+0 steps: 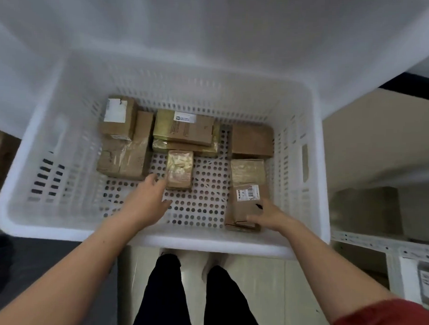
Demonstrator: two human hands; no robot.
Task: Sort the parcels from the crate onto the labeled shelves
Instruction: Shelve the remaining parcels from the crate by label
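A white perforated crate sits below me with several brown cardboard parcels on its floor. My left hand reaches into the middle, fingers spread, fingertips touching a small taped parcel. At the near right corner my right hand lies on a flat parcel with a barcode label, fingers on its lower edge; a firm grip cannot be seen. More parcels lie along the back: one with a white label at the left, a stacked pair in the centre, and a plain box at the right.
A white metal shelf frame stands to the right, with boxes on it and a labelled white packet lower down. My legs and white shoes are under the crate's near rim. A dark surface is at the lower left.
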